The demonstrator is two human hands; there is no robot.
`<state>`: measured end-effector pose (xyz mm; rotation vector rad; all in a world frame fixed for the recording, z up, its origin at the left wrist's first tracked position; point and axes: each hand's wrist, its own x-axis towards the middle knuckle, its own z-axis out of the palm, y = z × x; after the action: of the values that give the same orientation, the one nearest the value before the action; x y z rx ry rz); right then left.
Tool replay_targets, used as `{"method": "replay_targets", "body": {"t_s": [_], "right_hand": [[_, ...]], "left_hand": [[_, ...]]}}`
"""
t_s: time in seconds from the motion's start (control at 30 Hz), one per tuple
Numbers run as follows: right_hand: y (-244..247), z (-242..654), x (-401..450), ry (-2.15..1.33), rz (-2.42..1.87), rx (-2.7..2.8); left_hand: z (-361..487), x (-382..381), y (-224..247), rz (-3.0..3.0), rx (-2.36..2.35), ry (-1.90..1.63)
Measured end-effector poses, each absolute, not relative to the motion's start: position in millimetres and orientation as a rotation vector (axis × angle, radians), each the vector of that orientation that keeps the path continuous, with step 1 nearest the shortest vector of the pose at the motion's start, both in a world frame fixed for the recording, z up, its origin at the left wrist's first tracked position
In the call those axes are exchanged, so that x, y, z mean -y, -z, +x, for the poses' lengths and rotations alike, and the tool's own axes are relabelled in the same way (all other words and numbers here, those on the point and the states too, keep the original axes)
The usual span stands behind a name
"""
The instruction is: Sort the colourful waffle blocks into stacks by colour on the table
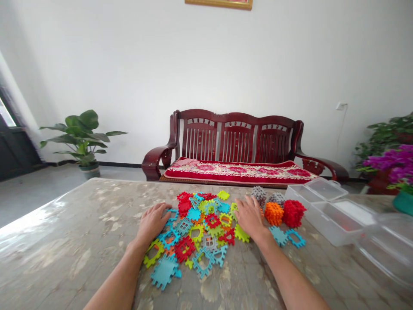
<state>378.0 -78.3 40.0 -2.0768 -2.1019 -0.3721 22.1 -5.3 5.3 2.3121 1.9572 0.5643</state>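
Plastic, tooth-edged tiles (193, 214) lie between left fingers (160, 208) and right fingers (241, 207).

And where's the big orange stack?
In the head view, the big orange stack is on the table, right of centre, between the right hand and the red stack.

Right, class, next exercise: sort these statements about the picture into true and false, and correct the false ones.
1. Loose, multicoloured, notched plastic pieces lie between the person's left hand and right hand. True.
2. The clear plastic box stands on the table's left side. False: the box is on the right.
3. The orange stack of notched pieces sits beside the red stack of notched pieces. True.
4. The dark red wooden bench has a bare seat. False: a red-and-white patterned cover lies on it.
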Motion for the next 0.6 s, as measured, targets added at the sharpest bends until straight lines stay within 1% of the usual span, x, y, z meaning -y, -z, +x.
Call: {"method": "replay_targets", "body": {"t_s": [0.13, 0.37, 0.6], "right_hand": [[-34.3, 379.8, 73.5, 0.360, -2.080, 2.165], [-30.5, 384.3, 73.3, 0.330, -1.907, 2.129], [-30.3, 381.8, 77.7, 0.347, -1.863, 2.133]], "left_hand": [[22.7, 6.0, -6.1, 2.314, -1.962, -0.565], [23.1, 6.7, -6.3, 2.310, -1.960, -0.577], [21.8, 6.1, -4.2, 2.322, -1.945, -0.601]]}}
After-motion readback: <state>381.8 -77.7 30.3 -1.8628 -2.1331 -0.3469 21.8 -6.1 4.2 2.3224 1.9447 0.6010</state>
